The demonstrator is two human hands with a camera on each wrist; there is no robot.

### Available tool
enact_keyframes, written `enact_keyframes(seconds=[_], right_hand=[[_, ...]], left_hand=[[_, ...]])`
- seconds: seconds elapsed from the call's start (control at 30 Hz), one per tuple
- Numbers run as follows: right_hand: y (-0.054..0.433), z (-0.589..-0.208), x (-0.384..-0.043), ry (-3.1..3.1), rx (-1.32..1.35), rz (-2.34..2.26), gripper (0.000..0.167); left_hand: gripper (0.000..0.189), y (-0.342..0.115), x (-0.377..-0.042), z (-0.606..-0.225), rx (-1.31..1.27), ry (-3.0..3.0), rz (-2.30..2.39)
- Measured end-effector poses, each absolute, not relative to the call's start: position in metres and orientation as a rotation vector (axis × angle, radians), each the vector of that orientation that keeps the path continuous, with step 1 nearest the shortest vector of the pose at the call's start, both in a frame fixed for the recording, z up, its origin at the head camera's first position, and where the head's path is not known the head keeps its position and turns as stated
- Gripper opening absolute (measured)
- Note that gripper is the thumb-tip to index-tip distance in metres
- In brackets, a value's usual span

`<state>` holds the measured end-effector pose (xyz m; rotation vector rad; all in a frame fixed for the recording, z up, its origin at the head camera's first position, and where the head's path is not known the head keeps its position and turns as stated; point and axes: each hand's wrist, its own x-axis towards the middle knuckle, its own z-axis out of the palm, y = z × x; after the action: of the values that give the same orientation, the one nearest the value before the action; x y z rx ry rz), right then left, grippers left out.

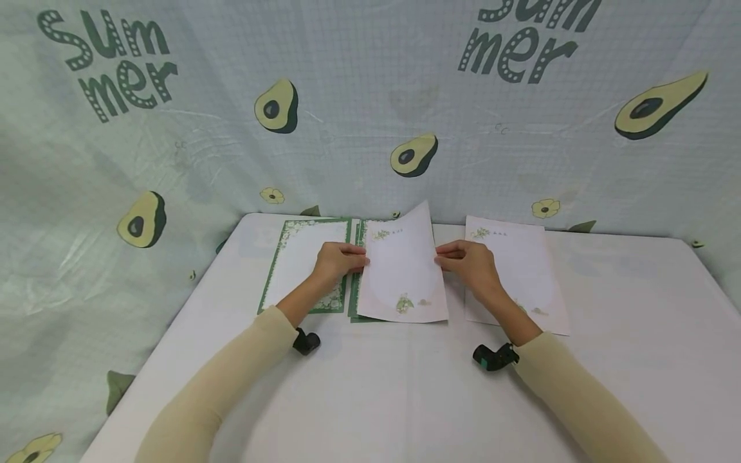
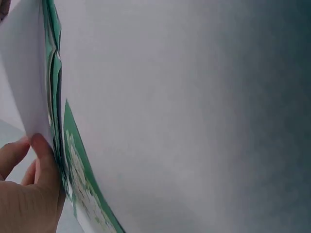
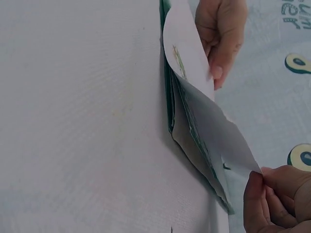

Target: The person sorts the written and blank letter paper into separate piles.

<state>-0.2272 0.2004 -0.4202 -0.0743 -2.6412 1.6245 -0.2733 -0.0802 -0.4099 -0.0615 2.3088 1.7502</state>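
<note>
A white and pale pink sheet of paper (image 1: 403, 273) with small green flower prints is held by both hands, its upper right part lifted. My left hand (image 1: 334, 263) pinches its left edge between thumb and fingers, and my right hand (image 1: 473, 265) pinches the right edge. In the right wrist view the sheet (image 3: 214, 124) bows up off a stack of green-bordered sheets (image 3: 194, 141). A strip of that stack (image 1: 354, 305) shows left of the held sheet; the rest is hidden beneath it.
Left of the stack lies a green-bordered sheet (image 1: 303, 267), partly under my left hand. A pink-edged sheet (image 1: 518, 267) lies to the right, partly behind my right arm. The white table (image 1: 370, 399) ends at an avocado-print cloth (image 1: 347, 116) hanging behind it.
</note>
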Motion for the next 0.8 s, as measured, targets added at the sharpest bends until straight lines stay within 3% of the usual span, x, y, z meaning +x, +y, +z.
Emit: enact_keyframes(seconds=[0.8], right_hand=[[0.220, -0.422, -0.220, -2.539, -0.075, 1.586, 0.025]], left_hand=[[0.023, -0.064, -0.266, -0.410, 0.032, 2.308, 1.969]])
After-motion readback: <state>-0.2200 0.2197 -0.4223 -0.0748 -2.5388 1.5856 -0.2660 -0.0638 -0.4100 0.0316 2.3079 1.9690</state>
